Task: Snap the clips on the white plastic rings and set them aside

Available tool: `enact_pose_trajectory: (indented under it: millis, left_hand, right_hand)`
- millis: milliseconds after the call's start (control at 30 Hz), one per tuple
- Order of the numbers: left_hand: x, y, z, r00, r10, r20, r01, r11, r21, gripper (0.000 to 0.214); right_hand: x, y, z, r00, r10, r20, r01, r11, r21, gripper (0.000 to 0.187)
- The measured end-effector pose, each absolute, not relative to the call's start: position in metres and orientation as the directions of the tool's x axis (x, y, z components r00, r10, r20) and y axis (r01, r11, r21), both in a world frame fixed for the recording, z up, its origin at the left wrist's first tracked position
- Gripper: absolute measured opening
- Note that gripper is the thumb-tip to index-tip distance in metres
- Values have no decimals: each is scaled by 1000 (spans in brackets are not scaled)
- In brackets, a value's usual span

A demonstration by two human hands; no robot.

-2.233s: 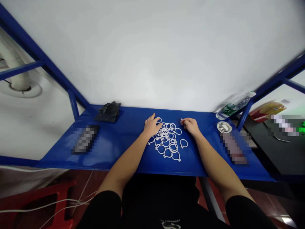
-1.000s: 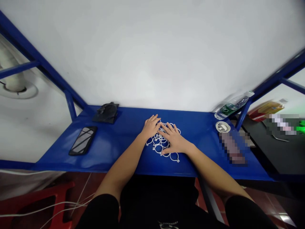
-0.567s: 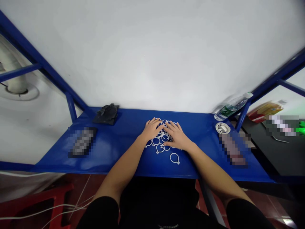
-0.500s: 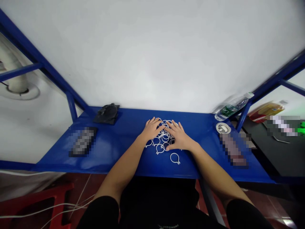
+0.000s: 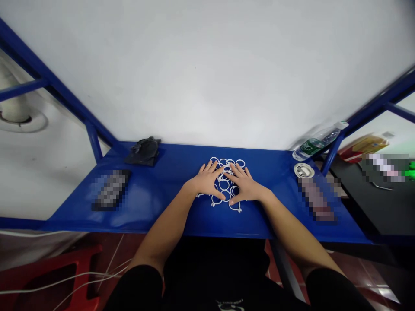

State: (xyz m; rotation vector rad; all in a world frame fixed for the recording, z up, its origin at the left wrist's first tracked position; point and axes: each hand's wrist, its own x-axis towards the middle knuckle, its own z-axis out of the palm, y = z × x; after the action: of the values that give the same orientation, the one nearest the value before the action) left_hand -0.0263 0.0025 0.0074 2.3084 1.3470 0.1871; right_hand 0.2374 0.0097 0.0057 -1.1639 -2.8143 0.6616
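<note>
A pile of several white plastic rings (image 5: 226,185) lies on the blue table (image 5: 168,203) in front of me. My left hand (image 5: 206,182) lies flat on the pile's left side with its fingers spread, open. My right hand (image 5: 244,185) lies flat on the right side, fingers stretched out, open. The two hands almost touch over the rings, and part of the pile is hidden under them. A few rings (image 5: 231,163) show beyond the fingertips.
A phone (image 5: 109,189) lies at the left of the table and a black crumpled bag (image 5: 144,150) at the back left. At the right stand a water bottle (image 5: 319,141), a round white lid (image 5: 304,170) and a blurred flat object (image 5: 315,200). A white wall rises behind.
My right hand came from the right onto the pile. Both hands have pressed the rings together into a tighter heap, and the lone ring near the front edge now sits by the pile.
</note>
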Motion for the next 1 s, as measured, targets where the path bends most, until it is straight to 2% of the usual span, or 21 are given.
enact_pose_trajectory:
  millis: [133, 233, 467, 767, 933, 1000]
  left_hand:
    - [-23, 3, 7, 550, 816, -179, 785, -432, 445, 145]
    - [-16, 3, 7, 533, 831, -160, 789, -419, 450, 139]
    - [-4, 6, 0, 422, 907, -7, 819, -378, 432, 88]
    - [9, 6, -8, 342, 926, 160, 836, -378, 399, 60]
    - [20, 12, -9, 184, 913, 366, 799, -355, 485, 28]
    - [19, 15, -6, 115, 889, 443, 756, -368, 542, 22]
  right_hand:
    - [236, 17, 6, -699, 702, -134, 686, 607, -401, 124]
    - [235, 21, 2, -680, 725, -111, 700, 596, -394, 121]
    - [236, 27, -10, -663, 748, -30, 698, 604, -385, 110]
    - [234, 35, -24, -672, 717, 186, 620, 682, -387, 110]
    - [225, 39, -27, -638, 730, 245, 612, 674, -413, 104]
    - [223, 40, -24, -624, 726, 290, 583, 679, -446, 97]
